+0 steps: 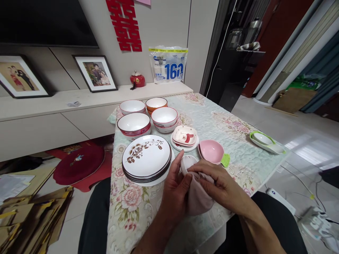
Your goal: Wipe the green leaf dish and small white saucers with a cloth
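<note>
My left hand (pixel 177 183) is wrapped round a small white bowl (pixel 187 161) near the table's front edge. In my right hand (pixel 215 181) is a pinkish-grey cloth (pixel 198 197), pressed against the bowl and hanging below it. The cloth hides much of the bowl. Just beyond my hands sit a pink bowl (pixel 211 151) with a green leaf-shaped handle and some square dishes (pixel 185 135) with a red print, stacked on round plates. To the left is a stack of white plates (pixel 147 157) with brown flowers and dark rims.
Stacked bowls (pixel 134 121) stand at the table's back left. A green-edged dish (pixel 267 144) holding a small white bowl lies near the right edge. Behind is a white cabinet (pixel 97 100) with framed photos, a red jar (pixel 137 80) and a bag of cups (pixel 168 65). Flattened cardboard (pixel 34 215) lies at floor left.
</note>
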A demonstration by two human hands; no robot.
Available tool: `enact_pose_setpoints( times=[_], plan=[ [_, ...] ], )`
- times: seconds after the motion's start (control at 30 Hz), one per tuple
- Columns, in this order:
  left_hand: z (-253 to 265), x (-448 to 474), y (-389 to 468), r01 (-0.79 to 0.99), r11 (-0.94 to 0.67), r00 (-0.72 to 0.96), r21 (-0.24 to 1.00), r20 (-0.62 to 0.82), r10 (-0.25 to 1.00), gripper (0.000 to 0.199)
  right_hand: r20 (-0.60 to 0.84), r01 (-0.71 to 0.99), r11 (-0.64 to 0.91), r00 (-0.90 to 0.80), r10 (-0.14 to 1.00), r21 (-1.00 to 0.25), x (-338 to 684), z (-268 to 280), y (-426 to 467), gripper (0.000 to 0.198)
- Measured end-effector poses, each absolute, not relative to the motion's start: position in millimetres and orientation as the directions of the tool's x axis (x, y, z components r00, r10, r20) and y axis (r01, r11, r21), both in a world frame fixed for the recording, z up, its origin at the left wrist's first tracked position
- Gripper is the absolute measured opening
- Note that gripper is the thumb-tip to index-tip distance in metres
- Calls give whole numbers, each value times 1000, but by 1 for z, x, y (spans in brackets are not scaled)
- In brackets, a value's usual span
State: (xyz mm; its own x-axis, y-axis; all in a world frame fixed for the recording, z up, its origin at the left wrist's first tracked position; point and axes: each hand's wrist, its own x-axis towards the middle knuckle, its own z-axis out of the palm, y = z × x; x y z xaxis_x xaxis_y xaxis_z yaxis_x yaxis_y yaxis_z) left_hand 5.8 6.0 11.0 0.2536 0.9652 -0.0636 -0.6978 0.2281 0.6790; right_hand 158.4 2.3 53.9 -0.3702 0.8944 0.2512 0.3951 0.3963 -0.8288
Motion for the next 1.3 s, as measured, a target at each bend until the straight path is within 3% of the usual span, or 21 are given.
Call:
enact_pose_setpoints(
  times=[0.1, 0.23, 0.4, 0.53, 0.63, 0.77, 0.93, 1.13, 1.2, 1.3],
  plan=[
    [16, 5, 7, -723, 266, 258, 638, -109, 960, 69, 220, 489, 400, -384, 897, -775, 155, 53, 0, 29],
    [16, 6, 7, -726, 284, 268, 627, -122, 956, 61, 263, 521, 443, -384, 885, -729, 151, 56, -1, 22],
    [14, 7, 5, -691, 270, 290, 671, -84, 953, 43, 292, 371, 417, -349, 891, -830, 172, 55, 5, 9],
    [11, 7, 5, -630, 287, 364, 722, -51, 930, 29, 187, 187, 230, -222, 957, -955, 199, 42, 12, 17],
    [6, 6, 8, -516, 263, 394, 815, -46, 918, 25, 132, 147, 158, -173, 976, -977, 209, 35, 14, 19],
    [1, 4, 12, -411, 180, 336, 894, -35, 941, 27, 235, 281, 271, -155, 960, -921, 202, 38, 15, 19],
    [5, 3, 8, -306, 106, 255, 946, -26, 967, 17, 452, 537, 467, -169, 876, -703, 174, 49, 7, 27],
    [11, 0, 5, -138, -59, 177, 989, 83, 981, 12, 552, 717, 497, -186, 813, -489, 143, 51, -3, 25],
    [12, 0, 6, -190, -28, 184, 981, 63, 981, 9, 578, 686, 509, -155, 801, -520, 144, 48, 0, 25],
    [12, 1, 6, -352, 116, 220, 929, -38, 975, 15, 544, 548, 479, -51, 837, -686, 154, 41, 8, 26]
  ],
)
